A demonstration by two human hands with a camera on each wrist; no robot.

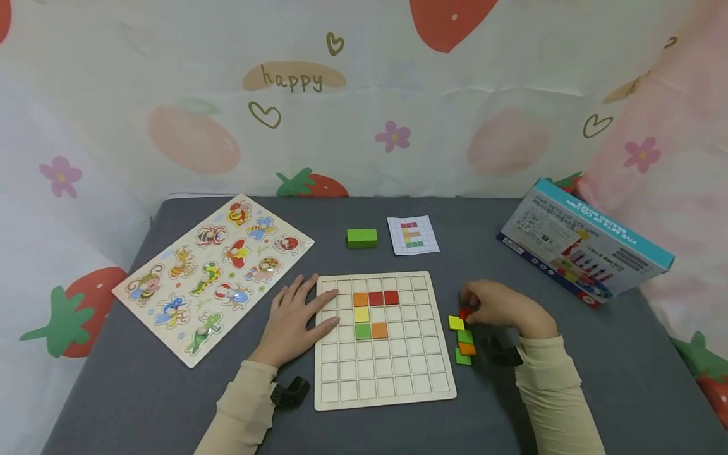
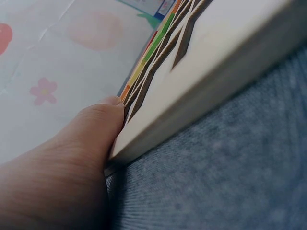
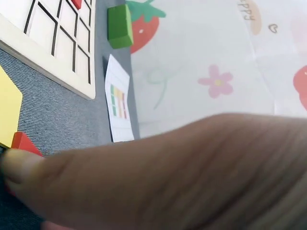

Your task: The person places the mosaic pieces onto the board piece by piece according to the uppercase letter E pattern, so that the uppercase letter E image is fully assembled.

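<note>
The left hand (image 1: 294, 321) is lying with fingers spread, its thumb and forefinger resting on the left side of the board (image 1: 382, 349). To the board's right, the right hand (image 1: 507, 307) is curling its fingers and pinching a red tile (image 1: 464, 313), just beside a yellow tile (image 1: 456, 323), green tiles (image 1: 464, 337) and an orange tile (image 1: 467, 349). Six tiles (image 1: 376, 298) are sitting in the board's squares. Beyond, a green block (image 1: 361, 239) is standing near a card (image 1: 413, 236).

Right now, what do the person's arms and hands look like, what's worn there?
The long sleeves are plain beige and slightly wrinkled. A small black device sits at each wrist. The left hand and right hand are bare, without gloves.
</note>
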